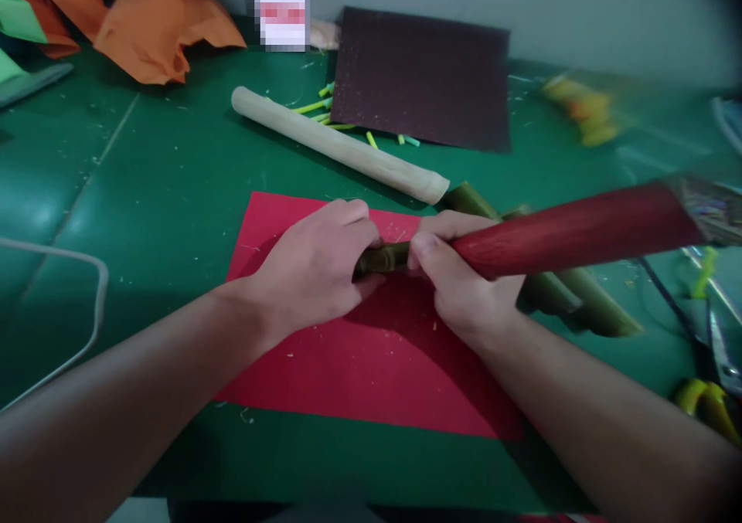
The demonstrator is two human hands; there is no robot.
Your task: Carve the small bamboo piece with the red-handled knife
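Over a red sheet (359, 368) on the green table, my left hand (318, 264) is closed round one end of a dark green-brown bamboo piece (386, 259). My right hand (464, 276) pinches the other end between thumb and fingers. A red-handled brush (580, 233) also lies in my right hand, its handle between thumb and palm and its bristle-like end pointing right. How far the bamboo reaches inside my left hand is hidden.
A pale stick (339, 144) lies behind the red sheet, beside a dark sheet (426, 79) over green-yellow strips. Green bamboo pieces (597, 299) and scissors (719, 353) are at right. Orange paper (151, 25) stands back left; a white cable (101, 276) curves at left.
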